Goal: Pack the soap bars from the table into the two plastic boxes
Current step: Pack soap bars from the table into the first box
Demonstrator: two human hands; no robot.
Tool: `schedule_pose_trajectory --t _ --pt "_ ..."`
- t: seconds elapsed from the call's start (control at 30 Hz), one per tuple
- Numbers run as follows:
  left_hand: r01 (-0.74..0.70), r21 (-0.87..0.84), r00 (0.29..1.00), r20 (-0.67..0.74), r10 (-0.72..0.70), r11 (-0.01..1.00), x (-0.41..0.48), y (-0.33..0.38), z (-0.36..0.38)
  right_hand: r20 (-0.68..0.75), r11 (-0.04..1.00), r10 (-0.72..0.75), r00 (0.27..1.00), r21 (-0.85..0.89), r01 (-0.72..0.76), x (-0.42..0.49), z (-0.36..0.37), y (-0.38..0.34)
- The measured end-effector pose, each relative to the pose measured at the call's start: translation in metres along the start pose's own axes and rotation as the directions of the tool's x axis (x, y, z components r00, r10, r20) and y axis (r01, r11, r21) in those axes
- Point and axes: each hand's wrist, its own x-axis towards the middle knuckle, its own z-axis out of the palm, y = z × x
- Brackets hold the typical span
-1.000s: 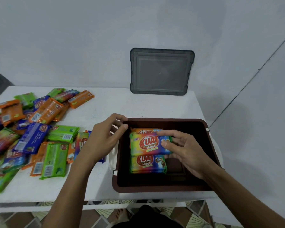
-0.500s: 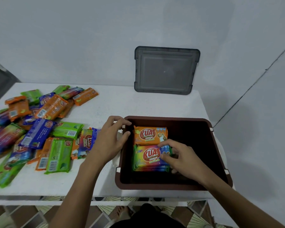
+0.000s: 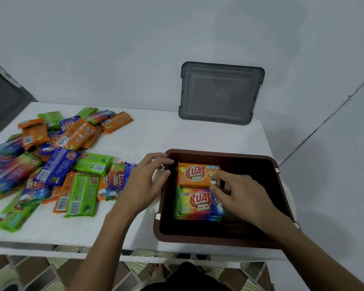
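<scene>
A brown plastic box [image 3: 219, 153] stands on the white table [image 3: 156, 133] at the right. Inside it, against the left wall, an orange soap bar [image 3: 194, 175] lies behind a stack topped by a rainbow-coloured bar [image 3: 194, 203]. My right hand [image 3: 242, 196] hovers inside the box, its loosely bent fingertips touching the right ends of both bars. My left hand [image 3: 143, 181] rests at the box's left rim with relaxed fingers and holds nothing. A loose pile of wrapped soap bars [image 3: 57, 156] in orange, green, blue and rainbow covers the table's left half.
A grey lid [image 3: 221, 93] leans upright against the wall behind the box. The right half of the box floor is bare and dark. The table's front edge runs just below the box, with patterned floor tiles and my feet under it.
The rainbow bar went from my right hand down onto the stack in the box. My right hand then lifted off it toward the orange bar's end. The left hand stayed at the rim.
</scene>
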Motion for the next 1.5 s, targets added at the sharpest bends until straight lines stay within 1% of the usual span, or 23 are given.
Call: schedule_pose_trajectory --t 0.1,0.2,0.3,0.4,0.47,0.53,0.63,0.7,0.77,0.83,0.9,0.97,1.07,1.13,1.23,1.4,1.5 --pt "-0.021 -0.015 0.998 -0.061 0.02 1.0 -0.01 -0.002 -0.01 -0.018 0.994 -0.068 0.998 0.087 0.069 0.013 -0.01 -0.013" --pt "-0.002 -0.029 0.994 -0.113 -0.001 1.0 -0.019 -0.007 -0.024 -0.07 0.982 -0.145 0.987 0.111 0.152 0.028 -0.018 -0.028" --pt "0.034 -0.061 0.989 -0.143 -0.042 0.998 -0.027 -0.02 -0.039 -0.16 0.964 -0.215 0.963 0.125 0.236 0.045 -0.02 -0.044" --pt "0.097 -0.075 0.979 -0.173 -0.109 0.992 -0.033 -0.034 -0.053 -0.232 0.928 -0.274 0.934 0.192 0.32 0.059 -0.014 -0.066" --pt "0.135 -0.066 0.969 -0.198 -0.145 0.989 -0.035 -0.044 -0.062 -0.245 0.906 -0.301 0.922 0.227 0.356 0.07 -0.009 -0.085" --pt "0.173 -0.039 0.958 -0.225 -0.177 0.984 -0.036 -0.054 -0.071 -0.188 0.908 -0.327 0.926 0.208 0.363 0.084 0.0 -0.104" --pt "0.252 -0.001 0.938 -0.246 -0.245 0.968 -0.036 -0.076 -0.081 -0.057 0.921 -0.372 0.926 0.102 0.376 0.106 0.013 -0.131" --pt "0.301 0.053 0.929 -0.24 -0.28 0.952 -0.035 -0.091 -0.087 0.077 0.915 -0.403 0.912 0.031 0.401 0.119 0.023 -0.145" --pt "0.338 0.114 0.925 -0.223 -0.308 0.934 -0.032 -0.106 -0.094 0.232 0.905 -0.396 0.888 -0.065 0.421 0.133 0.036 -0.155" --pt "0.353 0.166 0.929 -0.182 -0.324 0.921 -0.027 -0.12 -0.1 0.364 0.891 -0.348 0.864 -0.157 0.425 0.149 0.05 -0.162" --pt "0.334 0.242 0.942 -0.111 -0.316 0.911 -0.019 -0.134 -0.105 0.469 0.877 -0.282 0.837 -0.228 0.423 0.163 0.064 -0.167" --pt "0.338 0.327 0.937 -0.031 -0.347 0.883 -0.011 -0.145 -0.109 0.561 0.868 -0.226 0.797 -0.255 0.426 0.173 0.074 -0.17" --pt "0.339 0.433 0.903 0.099 -0.418 0.835 0.001 -0.153 -0.11 0.681 0.877 -0.134 0.72 -0.257 0.406 0.18 0.085 -0.171" --pt "0.316 0.49 0.871 0.189 -0.453 0.812 0.01 -0.155 -0.11 0.709 0.88 -0.105 0.698 -0.26 0.397 0.182 0.092 -0.171" --pt "0.293 0.538 0.843 0.245 -0.479 0.791 0.018 -0.157 -0.11 0.685 0.872 -0.128 0.717 -0.266 0.411 0.18 0.102 -0.172" --pt "0.254 0.532 0.839 0.294 -0.457 0.808 0.024 -0.16 -0.114 0.638 0.842 -0.149 0.755 -0.319 0.436 0.174 0.113 -0.172" --pt "0.221 0.526 0.843 0.32 -0.432 0.821 0.027 -0.162 -0.116 0.612 0.837 -0.179 0.77 -0.316 0.446 0.172 0.114 -0.171"
